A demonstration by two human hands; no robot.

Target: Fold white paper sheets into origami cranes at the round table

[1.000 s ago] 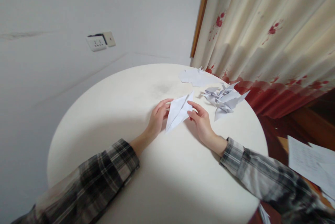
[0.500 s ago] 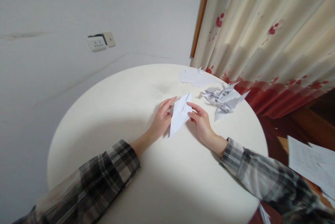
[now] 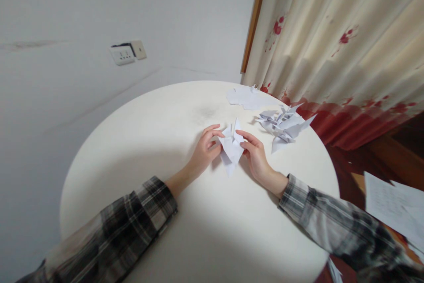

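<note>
A folded white paper (image 3: 232, 148) is held between both hands above the round table, its point toward me and raised flaps at its far end. My left hand (image 3: 208, 146) pinches its left edge, with the index finger on top and the thumb low at the side. On the right edge, my right hand (image 3: 253, 150) grips it between thumb and fingers. Several folded paper cranes (image 3: 286, 126) lie in a heap to the right of my right hand. Behind them are flat white paper sheets (image 3: 248, 99).
The round white table (image 3: 159, 239) stands against a wall with a socket (image 3: 123, 55). A flowered curtain (image 3: 331, 53) hangs at the right. Written sheets (image 3: 387, 203) lie on a lower surface at the far right.
The folded paper has turned and opened out between my hands: a wider diamond with flaps standing up now shows. My left fingers have shifted onto its left edge.
</note>
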